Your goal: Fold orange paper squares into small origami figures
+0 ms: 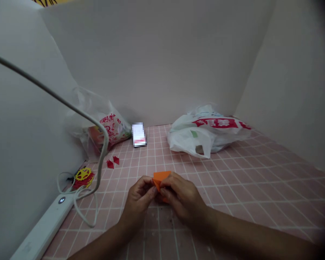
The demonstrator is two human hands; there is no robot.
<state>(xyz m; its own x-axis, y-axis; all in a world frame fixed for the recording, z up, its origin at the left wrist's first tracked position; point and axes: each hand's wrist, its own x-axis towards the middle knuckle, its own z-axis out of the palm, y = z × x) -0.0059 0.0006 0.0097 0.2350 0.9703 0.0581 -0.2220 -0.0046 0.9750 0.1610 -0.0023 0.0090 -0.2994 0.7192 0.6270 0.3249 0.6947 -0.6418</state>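
Observation:
A small piece of folded orange paper (161, 176) is held between my two hands, above the pink tiled-pattern surface (141, 238). My left hand (141, 195) pinches its left edge with thumb and fingers. From the other side, my right hand (182, 196) grips the paper between thumb and forefinger. Creases and a pointed flap show at the middle of the paper, and a lower orange part peeks out under the right fingers. My fingers hide the rest of it.
Two small red folded pieces (113, 162) lie to the left, near yellow and red cut-outs (83, 176). A power strip (43, 227) with a pale cable (104, 144) runs along the left wall. Farther back are a clear bag (108, 122), a lit phone (139, 134) and a white plastic bag (189, 139).

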